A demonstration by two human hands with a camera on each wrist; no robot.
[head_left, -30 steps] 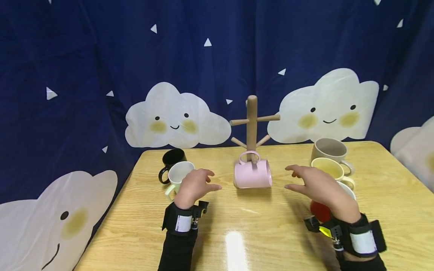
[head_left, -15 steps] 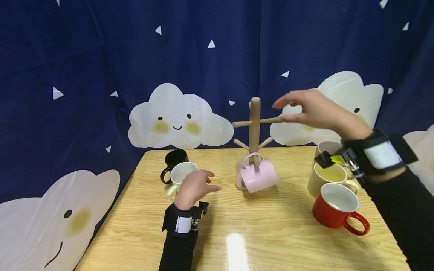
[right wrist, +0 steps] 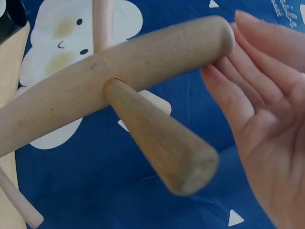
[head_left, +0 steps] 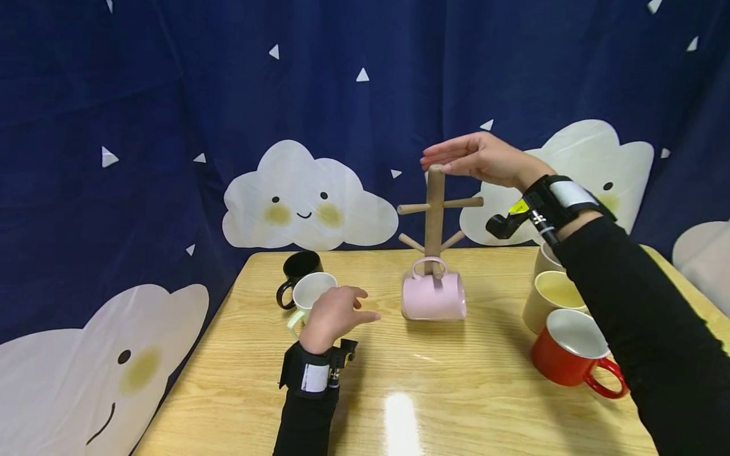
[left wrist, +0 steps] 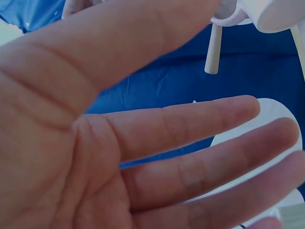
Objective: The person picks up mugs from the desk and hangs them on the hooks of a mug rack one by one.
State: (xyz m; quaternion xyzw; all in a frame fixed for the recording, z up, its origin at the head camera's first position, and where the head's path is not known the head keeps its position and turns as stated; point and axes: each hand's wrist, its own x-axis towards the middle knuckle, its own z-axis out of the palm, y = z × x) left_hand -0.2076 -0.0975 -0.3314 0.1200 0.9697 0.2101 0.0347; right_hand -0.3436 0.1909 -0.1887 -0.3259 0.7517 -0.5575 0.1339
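On the table [head_left: 365, 405] I have the wooden rack [head_left: 435, 221] upright, the right hand [head_left: 485, 157] straight-fingered at its top, perhaps to steady it, the left hand [head_left: 332, 313] spread, holding nothing. The pink mug [head_left: 433, 299] hangs sideways because a low peg [head_left: 438, 271] carries its handle; from here, the red mug [head_left: 557, 363] shows only white lining.

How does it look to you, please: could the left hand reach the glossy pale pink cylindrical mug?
Probably yes: the left hand holds nothing, and only open space shows between it and the pink mug, hung on a round wooden peg.
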